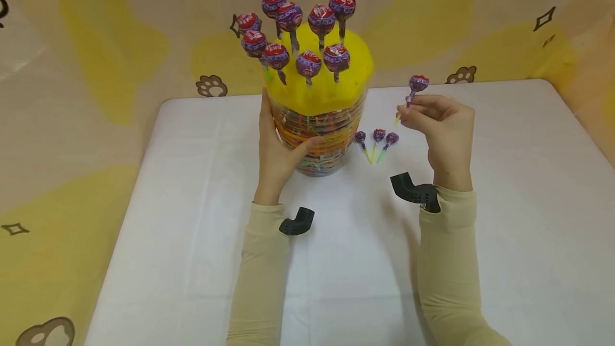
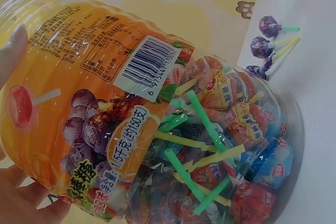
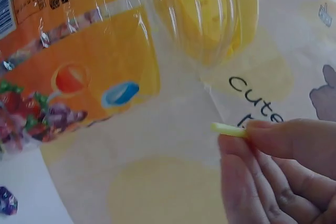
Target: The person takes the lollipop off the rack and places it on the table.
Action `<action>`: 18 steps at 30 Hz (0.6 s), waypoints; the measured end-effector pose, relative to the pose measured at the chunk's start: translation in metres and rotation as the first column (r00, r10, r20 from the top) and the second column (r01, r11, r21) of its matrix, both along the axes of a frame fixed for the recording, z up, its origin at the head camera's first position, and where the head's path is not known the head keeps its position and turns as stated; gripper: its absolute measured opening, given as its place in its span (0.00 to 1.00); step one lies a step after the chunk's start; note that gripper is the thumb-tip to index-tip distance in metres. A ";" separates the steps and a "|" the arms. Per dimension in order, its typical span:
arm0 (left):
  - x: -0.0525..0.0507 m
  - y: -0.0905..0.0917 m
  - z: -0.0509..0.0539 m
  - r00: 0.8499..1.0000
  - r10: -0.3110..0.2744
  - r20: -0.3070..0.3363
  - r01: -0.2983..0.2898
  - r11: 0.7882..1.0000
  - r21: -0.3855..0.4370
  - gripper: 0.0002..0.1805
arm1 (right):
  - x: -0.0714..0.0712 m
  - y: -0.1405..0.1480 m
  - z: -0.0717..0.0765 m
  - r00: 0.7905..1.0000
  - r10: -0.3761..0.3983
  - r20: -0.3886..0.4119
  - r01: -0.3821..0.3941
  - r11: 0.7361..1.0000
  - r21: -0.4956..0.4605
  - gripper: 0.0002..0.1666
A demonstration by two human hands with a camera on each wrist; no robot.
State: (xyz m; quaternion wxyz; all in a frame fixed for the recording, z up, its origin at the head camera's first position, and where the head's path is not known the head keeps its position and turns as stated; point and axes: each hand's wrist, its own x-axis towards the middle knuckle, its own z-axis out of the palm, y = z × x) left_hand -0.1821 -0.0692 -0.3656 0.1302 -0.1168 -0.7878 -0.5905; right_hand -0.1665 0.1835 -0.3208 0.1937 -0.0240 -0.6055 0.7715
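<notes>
A large clear candy jar (image 1: 343,122) stands on the table, topped by a yellow dome (image 1: 314,103) with several purple-and-red wrapped lollipops (image 1: 308,64) stuck upright in it. My left hand (image 1: 281,162) grips the jar's side, thumb across its front. Through the plastic in the left wrist view, wrapped candies and coloured sticks (image 2: 202,114) show below the orange label (image 2: 79,40). To the right, my right hand (image 1: 444,127) pinches a lollipop (image 1: 419,83) by its stick, head up, apart from the jar. The stick's yellow end (image 3: 224,128) pokes out past the fingertips.
Three lollipops (image 1: 379,134) lie on the white table (image 1: 202,228) just right of the jar's base. A yellow patterned cloth (image 1: 144,25) rises behind the table. Black wrist mounts (image 1: 298,221) stick out from both sleeves.
</notes>
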 end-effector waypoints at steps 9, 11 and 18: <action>-0.001 0.000 -0.001 1.000 0.001 0.005 -0.001 1.000 0.004 0.58 | -0.004 0.020 -0.019 0.969 0.044 0.242 -0.083 0.984 0.156 0.04; -0.001 0.001 -0.001 1.000 -0.001 0.000 0.001 1.000 0.005 0.58 | -0.007 0.025 -0.026 0.951 0.051 0.304 -0.108 0.979 0.174 0.04; 0.000 0.001 -0.001 1.000 0.003 -0.001 -0.003 1.000 0.006 0.59 | -0.015 0.040 -0.046 0.873 0.091 0.480 -0.226 0.946 0.232 0.04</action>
